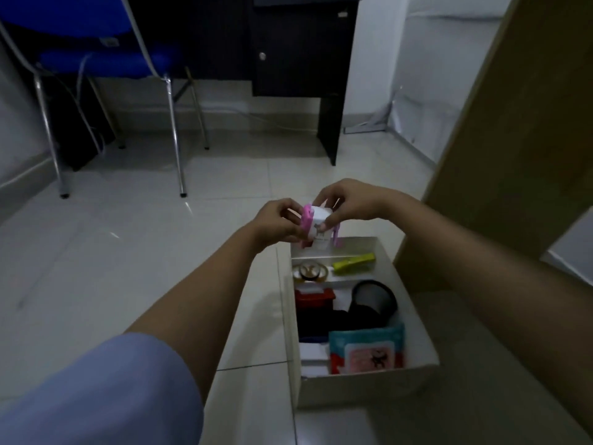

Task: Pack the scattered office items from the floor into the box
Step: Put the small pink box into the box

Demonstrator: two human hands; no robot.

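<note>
A white cardboard box [369, 385] stands open on the tiled floor. Above its far end both my hands hold one small item: a white container with pink clips [316, 224] on it. My left hand [277, 224] pinches its pink left side and my right hand [348, 202] grips its top and right side. Inside the box lie tape rolls [311, 273], a yellow-green stapler [354, 263], a red box [314, 298], a black mesh cup [373, 301] on its side, a teal wipes pack [367, 350] and white paper [313, 356].
A blue chair with chrome legs [175, 133] stands at the back left. A dark desk [288, 43] stands behind the hands, its leg reaching the floor. A tan wooden panel [513, 123] rises to the right of the box. Pale floor tiles [128, 252] lie to the left.
</note>
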